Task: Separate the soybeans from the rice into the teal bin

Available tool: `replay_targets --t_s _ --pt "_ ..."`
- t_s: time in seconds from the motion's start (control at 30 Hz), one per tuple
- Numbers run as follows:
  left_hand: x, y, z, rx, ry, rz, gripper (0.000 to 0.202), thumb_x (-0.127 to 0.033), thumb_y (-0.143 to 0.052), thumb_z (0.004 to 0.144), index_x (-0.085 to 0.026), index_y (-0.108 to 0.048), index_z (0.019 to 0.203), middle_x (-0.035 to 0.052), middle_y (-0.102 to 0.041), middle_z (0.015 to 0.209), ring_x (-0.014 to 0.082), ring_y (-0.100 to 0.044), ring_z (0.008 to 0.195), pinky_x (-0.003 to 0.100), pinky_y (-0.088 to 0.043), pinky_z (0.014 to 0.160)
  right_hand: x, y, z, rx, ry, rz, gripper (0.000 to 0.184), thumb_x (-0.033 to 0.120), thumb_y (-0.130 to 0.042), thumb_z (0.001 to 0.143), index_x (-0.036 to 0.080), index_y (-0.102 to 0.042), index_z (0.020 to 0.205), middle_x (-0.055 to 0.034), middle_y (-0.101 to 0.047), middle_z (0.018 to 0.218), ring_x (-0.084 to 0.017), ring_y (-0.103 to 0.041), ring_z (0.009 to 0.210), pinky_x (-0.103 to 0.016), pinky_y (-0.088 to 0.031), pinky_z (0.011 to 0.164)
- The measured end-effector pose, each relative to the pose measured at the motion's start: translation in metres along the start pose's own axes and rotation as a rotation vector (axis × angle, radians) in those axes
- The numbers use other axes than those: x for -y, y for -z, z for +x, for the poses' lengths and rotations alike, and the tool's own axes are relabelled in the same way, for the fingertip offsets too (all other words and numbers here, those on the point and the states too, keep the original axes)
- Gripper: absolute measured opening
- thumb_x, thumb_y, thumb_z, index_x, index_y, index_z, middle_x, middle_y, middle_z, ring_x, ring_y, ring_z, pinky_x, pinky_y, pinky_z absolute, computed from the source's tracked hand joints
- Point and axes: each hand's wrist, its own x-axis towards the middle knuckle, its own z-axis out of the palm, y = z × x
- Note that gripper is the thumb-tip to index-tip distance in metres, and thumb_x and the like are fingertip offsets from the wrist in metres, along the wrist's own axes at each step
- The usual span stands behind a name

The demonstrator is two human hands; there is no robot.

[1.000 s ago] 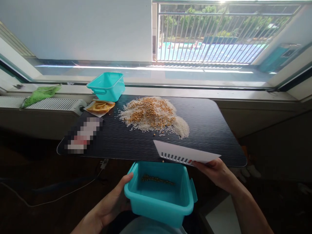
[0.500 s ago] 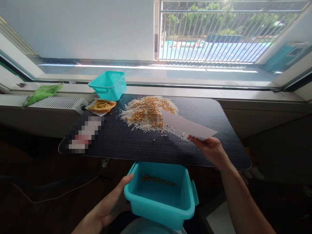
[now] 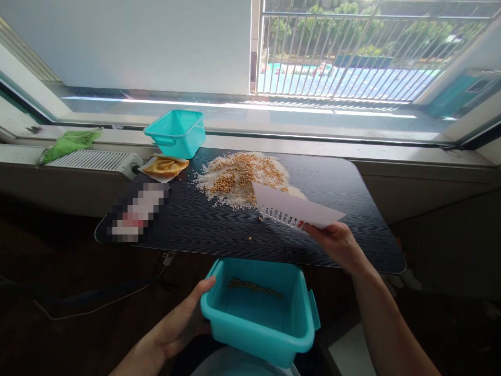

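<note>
My left hand (image 3: 183, 321) grips the left side of a teal plastic bin (image 3: 260, 318) held below the front edge of the black table (image 3: 352, 209); a thin line of yellow beans (image 3: 254, 286) lies inside it. My right hand (image 3: 332, 243) pinches a white slotted scoop (image 3: 291, 209) that rests on the table at the near right edge of a pile of white rice mixed with yellow beans (image 3: 242, 177). Two loose beans (image 3: 250, 238) lie on the table in front of the scoop.
A second teal bin (image 3: 176, 133) stands at the table's back left, with a yellow cloth on white paper (image 3: 164, 167) beside it. A blurred package (image 3: 136, 214) lies on the left. A green cloth (image 3: 66, 143) lies on the radiator. A window and railing are behind.
My right hand carried the scoop from above the near bin forward to the pile and set it against the pile's right side. The left hand and bin stayed put.
</note>
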Motion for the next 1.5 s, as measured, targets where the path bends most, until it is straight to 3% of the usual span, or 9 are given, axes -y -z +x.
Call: replay_targets --t_s 0.17,0.37,0.57,0.8,0.97,1.13,1.2,1.33,1.5 --pt "0.0 -0.001 -0.001 -0.01 0.007 0.01 0.077 -0.064 -0.046 0.082 -0.019 -0.037 0.144 0.0144 -0.063 0.128 0.0338 -0.055 0.119 0.045 -0.044 0.095 0.007 -0.001 -0.006 0.125 -0.003 0.012 0.038 0.049 -0.073 0.07 0.018 -0.077 0.091 -0.0053 -0.076 0.093 -0.028 -0.069 0.09 -0.043 -0.054 0.087" --pt "0.001 0.002 0.0 -0.003 0.004 -0.004 0.078 -0.064 -0.047 0.082 -0.021 -0.036 0.145 0.0139 -0.063 0.128 0.0336 -0.054 0.12 0.046 -0.043 0.096 -0.003 0.002 -0.005 -0.015 0.004 0.027 0.04 0.052 -0.073 0.069 0.018 -0.078 0.089 -0.0054 -0.076 0.092 -0.029 -0.07 0.089 -0.044 -0.055 0.086" --pt "0.001 0.002 0.001 -0.018 0.007 0.005 0.076 -0.064 -0.047 0.082 -0.02 -0.038 0.143 0.0139 -0.063 0.128 0.0334 -0.055 0.119 0.045 -0.044 0.095 0.001 0.004 -0.009 0.06 0.002 0.022 0.042 0.053 -0.075 0.067 0.018 -0.078 0.09 -0.0058 -0.076 0.094 -0.029 -0.069 0.091 -0.045 -0.053 0.089" --pt "0.002 0.002 0.002 -0.012 -0.007 -0.001 0.071 -0.062 -0.046 0.084 -0.021 -0.042 0.141 0.0124 -0.065 0.126 0.0325 -0.053 0.122 0.045 -0.045 0.095 -0.007 -0.001 -0.009 0.047 0.011 0.039 0.04 0.051 -0.075 0.067 0.018 -0.078 0.09 -0.0056 -0.076 0.092 -0.029 -0.07 0.088 -0.046 -0.054 0.089" --pt "0.003 0.004 0.002 -0.01 -0.009 0.002 0.071 -0.062 -0.046 0.083 -0.019 -0.045 0.14 0.0129 -0.065 0.125 0.0333 -0.053 0.122 0.046 -0.044 0.096 0.001 -0.01 -0.022 0.203 0.025 -0.039 0.028 0.043 -0.067 0.077 0.02 -0.077 0.089 -0.0029 -0.076 0.086 -0.024 -0.068 0.081 -0.038 -0.057 0.08" --pt "0.003 0.007 0.002 0.03 0.003 0.014 0.074 -0.063 -0.046 0.083 -0.014 -0.047 0.138 0.0148 -0.068 0.119 0.0353 -0.057 0.116 0.048 -0.044 0.096 0.015 -0.002 -0.037 0.416 0.032 -0.103 0.024 0.039 -0.062 0.082 0.019 -0.075 0.087 -0.0022 -0.074 0.082 -0.018 -0.065 0.073 -0.025 -0.055 0.064" --pt "0.003 0.007 0.002 0.019 0.006 0.017 0.074 -0.063 -0.046 0.083 -0.015 -0.046 0.139 0.0147 -0.068 0.121 0.0353 -0.056 0.117 0.048 -0.044 0.096 0.014 0.0 -0.038 0.37 0.033 -0.096 0.024 0.038 -0.062 0.082 0.019 -0.076 0.088 -0.0023 -0.074 0.082 -0.019 -0.067 0.073 -0.026 -0.056 0.066" --pt "0.001 0.002 0.0 -0.026 -0.002 0.012 0.073 -0.062 -0.046 0.083 -0.02 -0.039 0.143 0.0128 -0.063 0.128 0.0335 -0.052 0.124 0.045 -0.045 0.095 0.005 -0.013 -0.028 0.102 0.067 -0.059 0.027 0.037 -0.065 0.079 0.02 -0.076 0.097 -0.0031 -0.076 0.094 -0.026 -0.069 0.087 -0.038 -0.055 0.083" --pt "0.0 -0.002 -0.001 -0.058 0.007 0.01 0.074 -0.063 -0.046 0.083 -0.021 -0.036 0.144 0.013 -0.063 0.128 0.0333 -0.05 0.125 0.045 -0.047 0.093 -0.003 -0.035 -0.02 -0.04 0.015 -0.033 0.027 0.038 -0.066 0.077 0.017 -0.077 0.087 -0.0055 -0.076 0.09 -0.029 -0.071 0.084 -0.04 -0.057 0.079"
